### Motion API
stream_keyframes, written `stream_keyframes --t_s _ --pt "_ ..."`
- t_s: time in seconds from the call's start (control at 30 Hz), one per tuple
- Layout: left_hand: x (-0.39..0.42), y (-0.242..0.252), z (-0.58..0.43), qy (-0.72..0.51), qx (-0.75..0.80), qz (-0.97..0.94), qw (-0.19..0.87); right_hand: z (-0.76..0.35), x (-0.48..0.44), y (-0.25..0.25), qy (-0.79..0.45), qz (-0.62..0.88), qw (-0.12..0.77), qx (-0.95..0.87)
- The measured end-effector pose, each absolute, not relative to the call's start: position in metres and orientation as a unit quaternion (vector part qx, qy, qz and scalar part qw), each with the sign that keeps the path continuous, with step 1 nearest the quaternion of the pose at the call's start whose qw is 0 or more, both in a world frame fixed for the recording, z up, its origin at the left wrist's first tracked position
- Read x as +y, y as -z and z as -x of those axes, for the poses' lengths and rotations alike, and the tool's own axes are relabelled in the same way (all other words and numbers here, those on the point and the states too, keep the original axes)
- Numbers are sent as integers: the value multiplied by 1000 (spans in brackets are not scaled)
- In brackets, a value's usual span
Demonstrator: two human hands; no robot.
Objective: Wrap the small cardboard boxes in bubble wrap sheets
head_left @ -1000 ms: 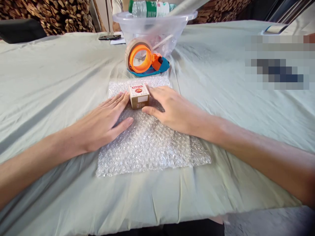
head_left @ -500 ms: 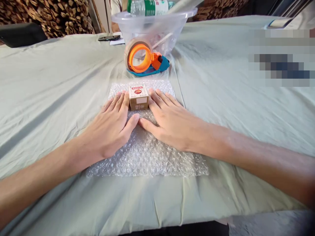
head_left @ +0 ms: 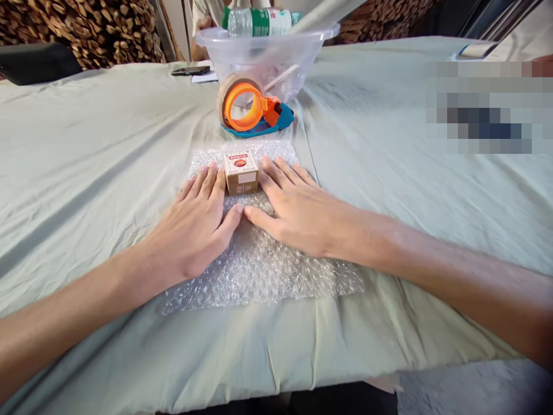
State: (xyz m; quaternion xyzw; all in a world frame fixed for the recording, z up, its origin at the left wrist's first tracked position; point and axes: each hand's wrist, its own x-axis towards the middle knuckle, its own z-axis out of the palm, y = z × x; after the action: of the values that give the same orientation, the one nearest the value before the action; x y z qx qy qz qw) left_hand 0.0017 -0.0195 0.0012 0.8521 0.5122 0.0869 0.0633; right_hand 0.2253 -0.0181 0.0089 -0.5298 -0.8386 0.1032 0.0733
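A sheet of bubble wrap (head_left: 263,271) lies flat near the front of the table. On its far part sits a small cardboard box (head_left: 241,173), brown on the side, with a white top and a red oval print. My left hand (head_left: 199,219) rests palm down on the wrap at the box's left, fingers stretched forward. To the right of the box, my right hand (head_left: 294,210) lies flat too, its fingers spread. Both thumbs point inward and almost meet in front of the box. Neither hand grips anything.
Beyond the wrap stands an orange and blue tape dispenser (head_left: 244,106) with a tape roll. Behind it is a clear plastic tub (head_left: 276,49) with a green-labelled bottle (head_left: 263,22) on top. A phone (head_left: 190,71) lies at the back left. The green tablecloth (head_left: 108,121) is wrinkled.
The camera view has shifted slightly. Both hands stay flat beside the box, and the wrap's near edge looks a little skewed compared with before.
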Motion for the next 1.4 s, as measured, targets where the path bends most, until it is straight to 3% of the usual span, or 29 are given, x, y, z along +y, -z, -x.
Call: stream_keyframes --t_s 0.37,0.8,1.0,1.23,1.4 --pt "-21 -3 -6 -67 533 -842 49 -218 -22 -12 -70 547 11 -834" --pt "-20 1 -4 -71 529 -845 48 -218 -27 -8 -85 546 79 -830" --pt "-21 0 -5 -76 534 -841 53 -215 -29 -11 -75 566 43 -820" --pt "-19 -7 0 -98 530 -837 88 -233 -16 -28 -155 546 99 -817" --pt "-12 -19 12 -181 574 -796 63 -250 0 -27 -77 585 157 -792"
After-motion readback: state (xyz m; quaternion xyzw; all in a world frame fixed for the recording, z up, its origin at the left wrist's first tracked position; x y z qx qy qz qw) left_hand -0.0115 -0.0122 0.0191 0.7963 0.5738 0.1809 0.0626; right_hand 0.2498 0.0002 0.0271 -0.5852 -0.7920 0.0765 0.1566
